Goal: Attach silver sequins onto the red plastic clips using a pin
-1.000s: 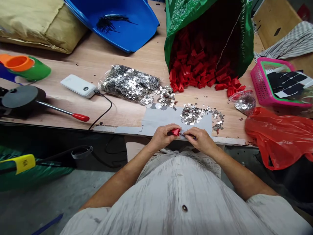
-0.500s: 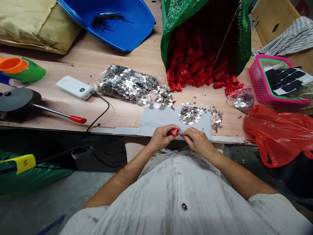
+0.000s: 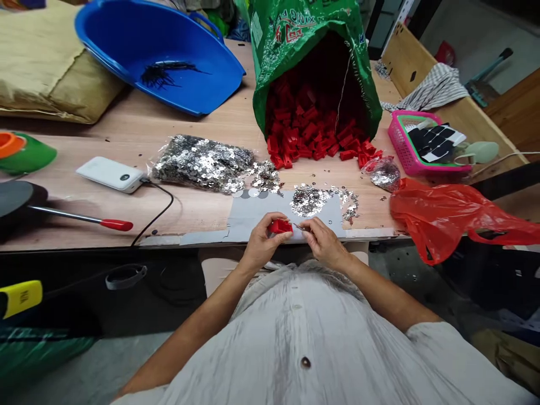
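Note:
My left hand (image 3: 260, 241) is closed around a small red plastic part (image 3: 280, 226), whose hollow side faces up. In my right hand (image 3: 324, 242), the fingers pinch a thin metal piece (image 3: 298, 226); its exact kind is too small to make out. Its tip points at the red part, with a slight gap between them. Both hands are at the table's front edge, over a grey sheet (image 3: 242, 219). Just beyond them lies a pile of small silver metal plates (image 3: 310, 201).
A green sack (image 3: 261, 73) spills red parts (image 3: 304, 132). To the left are a bag of metal plates (image 3: 202, 163), a white power bank (image 3: 110, 173), a red-tipped lever (image 3: 117, 224) and a blue scoop (image 3: 202, 90). At right are a pink basket (image 3: 400, 149) and a red plastic bag (image 3: 447, 219).
The view has tilted up and turned right. The red part has turned in my left hand to show its hollow side. My right hand's metal piece has come slightly away from it.

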The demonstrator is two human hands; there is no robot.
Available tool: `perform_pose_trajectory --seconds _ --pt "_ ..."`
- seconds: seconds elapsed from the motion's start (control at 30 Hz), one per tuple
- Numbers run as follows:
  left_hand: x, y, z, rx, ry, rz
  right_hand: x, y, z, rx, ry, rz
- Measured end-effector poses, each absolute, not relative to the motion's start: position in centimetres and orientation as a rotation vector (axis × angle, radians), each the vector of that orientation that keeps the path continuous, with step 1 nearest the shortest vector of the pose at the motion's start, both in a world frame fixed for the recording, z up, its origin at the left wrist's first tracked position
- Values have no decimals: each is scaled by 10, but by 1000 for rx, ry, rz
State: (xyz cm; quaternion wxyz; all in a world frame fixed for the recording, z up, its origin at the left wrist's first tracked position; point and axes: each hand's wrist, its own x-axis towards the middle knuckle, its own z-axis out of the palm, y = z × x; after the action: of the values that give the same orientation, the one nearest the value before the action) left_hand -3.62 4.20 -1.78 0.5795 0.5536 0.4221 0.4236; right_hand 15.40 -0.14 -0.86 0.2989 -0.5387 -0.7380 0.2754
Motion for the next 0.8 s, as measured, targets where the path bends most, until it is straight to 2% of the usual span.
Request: perform_pose_trajectory --seconds 0.13,0.23,0.6,0.8 --pt "-31 32 -3 694 771 983 161 -5 8 -1332 -1875 965" --pt "-29 27 4 430 676 911 160 -5 18 -1354 -1971 967" --pt "-19 14 16 100 674 934 149 -4 27 -1361 -2083 787" --pt "-17 14 16 21 665 953 149 -5 27 -1337 -2046 815"
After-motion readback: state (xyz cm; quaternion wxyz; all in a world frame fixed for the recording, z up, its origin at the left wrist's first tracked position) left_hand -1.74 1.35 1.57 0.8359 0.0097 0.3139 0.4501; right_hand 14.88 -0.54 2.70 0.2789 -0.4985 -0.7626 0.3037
